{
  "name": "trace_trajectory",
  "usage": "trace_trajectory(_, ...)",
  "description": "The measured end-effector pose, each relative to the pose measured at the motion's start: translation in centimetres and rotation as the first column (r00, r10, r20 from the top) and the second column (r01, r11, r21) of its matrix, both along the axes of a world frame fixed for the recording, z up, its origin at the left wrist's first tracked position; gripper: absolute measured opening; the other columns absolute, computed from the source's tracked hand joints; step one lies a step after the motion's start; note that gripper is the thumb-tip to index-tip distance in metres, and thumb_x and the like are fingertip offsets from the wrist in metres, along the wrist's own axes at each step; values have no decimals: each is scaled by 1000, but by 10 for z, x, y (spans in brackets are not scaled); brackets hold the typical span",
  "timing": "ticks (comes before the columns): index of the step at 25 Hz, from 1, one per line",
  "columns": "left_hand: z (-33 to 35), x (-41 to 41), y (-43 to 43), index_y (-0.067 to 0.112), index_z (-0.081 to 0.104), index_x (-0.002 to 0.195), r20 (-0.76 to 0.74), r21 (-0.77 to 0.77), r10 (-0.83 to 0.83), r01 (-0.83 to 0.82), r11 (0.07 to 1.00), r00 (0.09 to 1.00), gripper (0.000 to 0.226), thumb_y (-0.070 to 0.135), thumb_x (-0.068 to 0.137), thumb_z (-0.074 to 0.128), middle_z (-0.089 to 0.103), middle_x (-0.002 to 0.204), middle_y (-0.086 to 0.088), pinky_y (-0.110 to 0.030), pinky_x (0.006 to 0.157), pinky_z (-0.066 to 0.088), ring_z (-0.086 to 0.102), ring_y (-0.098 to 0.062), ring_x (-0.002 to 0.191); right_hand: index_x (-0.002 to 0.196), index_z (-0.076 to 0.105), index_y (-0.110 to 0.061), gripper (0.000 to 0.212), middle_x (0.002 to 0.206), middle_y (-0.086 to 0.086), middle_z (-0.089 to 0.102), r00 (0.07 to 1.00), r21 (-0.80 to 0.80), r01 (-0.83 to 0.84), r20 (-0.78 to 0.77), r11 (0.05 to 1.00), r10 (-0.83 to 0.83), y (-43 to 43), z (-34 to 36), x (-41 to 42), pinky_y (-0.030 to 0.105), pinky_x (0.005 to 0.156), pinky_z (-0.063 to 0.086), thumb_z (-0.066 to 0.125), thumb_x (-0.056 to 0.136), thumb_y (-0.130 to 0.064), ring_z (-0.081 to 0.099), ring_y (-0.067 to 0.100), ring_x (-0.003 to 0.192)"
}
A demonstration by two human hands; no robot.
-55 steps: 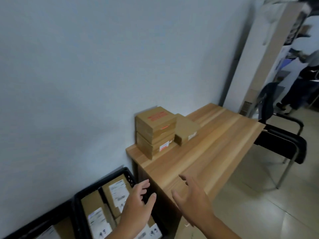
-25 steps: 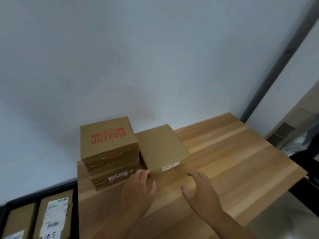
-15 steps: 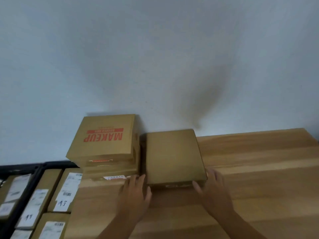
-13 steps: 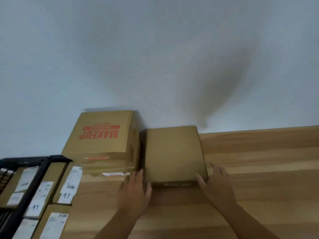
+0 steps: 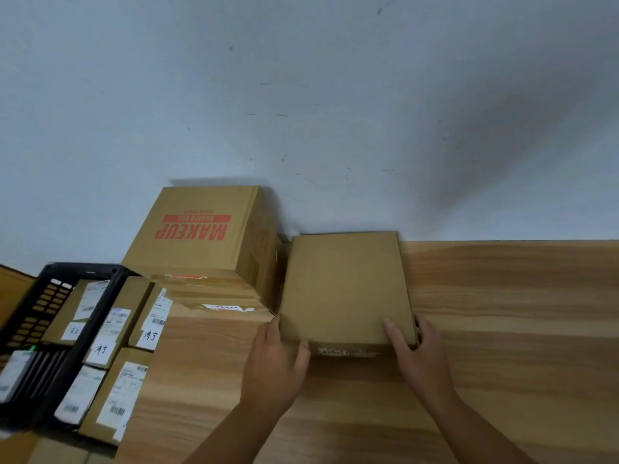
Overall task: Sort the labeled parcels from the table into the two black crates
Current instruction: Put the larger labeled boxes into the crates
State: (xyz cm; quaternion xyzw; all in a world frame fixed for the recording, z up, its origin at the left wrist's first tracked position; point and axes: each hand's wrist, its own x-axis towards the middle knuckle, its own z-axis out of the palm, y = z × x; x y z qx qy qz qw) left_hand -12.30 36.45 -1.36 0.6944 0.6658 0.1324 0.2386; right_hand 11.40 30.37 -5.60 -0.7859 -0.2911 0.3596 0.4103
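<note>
Lift the flat parcel (image 5: 345,286) off the table (image 5: 509,329), from its place just right of the MAKEUP box (image 5: 201,236) and close against that stack, using the grip as set: left hand (image 5: 274,363) clasped round the near corner beside the MAKEUP box, thumb on the front face; right hand (image 5: 418,360) clamped on the corner farthest from it, thumb on top. Draw toward the body first, to spare the stack a nudge, then raise level. Tilt to read the label (image 5: 348,351) on the front face, blurred from here, before choosing between the black crates (image 5: 37,306) left of the MAKEUP box
</note>
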Motion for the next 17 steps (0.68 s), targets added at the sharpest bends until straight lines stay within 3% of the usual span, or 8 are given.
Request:
trace_trajectory(3,15,-4,-14,17,42,148,78,-17,7,-6,1000,997,68,44,91,68,50,138,4,-32,105,45,51,-18,127,129,64,-30,59,122,-3,61,993,33,122,-14,992,-121,-16,25,-6,39,97,52,73,80,-61,61,17,112)
trace_trajectory(5,30,-10,-21,22,49,140,49,-4,-94,94,996,994,56,49,93,63,54,131,8,-28,103,45,53,-14,125,135,63,-28,66,128,-3,62,981,84,191,28,978,-194,-25,54,-5,39,98,54,78,78,-57,60,16,114)
trace_trajectory(7,45,-15,-21,25,56,132,-34,65,-280,282,957,959,44,50,96,58,58,124,9,-26,99,45,56,-12,120,140,60,-25,73,136,-7,58,942,212,167,253,963,-219,-35,92,-3,37,102,52,82,76,-53,57,13,120)
trace_trajectory(9,61,-12,-15,24,56,134,21,105,-356,352,930,934,43,46,98,58,59,128,9,-28,99,46,57,-12,120,139,61,-16,73,142,-1,56,769,356,-71,614,932,-176,-43,122,-5,38,106,47,84,76,-44,52,18,128)
trace_trajectory(10,69,-7,-10,24,56,136,96,108,-354,344,933,930,43,43,98,59,59,130,9,-30,100,47,57,-11,120,139,62,-10,73,143,6,56,624,354,-223,767,908,-146,-47,130,-11,42,110,44,83,76,-40,51,25,131)
trace_trajectory(12,87,4,-1,24,55,139,230,98,-322,307,946,918,43,40,99,59,61,130,9,-35,100,50,59,-8,117,138,61,-4,73,147,14,54,365,252,-422,927,871,-91,-59,137,-26,50,112,41,81,76,-37,48,34,136)
trace_trajectory(14,98,15,1,23,56,141,284,94,-307,292,952,908,44,41,100,56,61,129,10,-37,101,50,60,-7,115,137,62,-2,73,149,15,53,279,191,-475,959,859,-59,-70,131,-41,55,109,43,82,75,-34,48,37,137)
trace_trajectory(17,102,20,-4,24,57,139,320,55,-301,299,953,898,40,39,102,53,61,130,9,-39,103,49,59,-11,119,137,62,-4,72,149,14,53,299,166,-443,954,881,-29,-83,118,-58,57,105,46,80,75,-35,49,37,137)
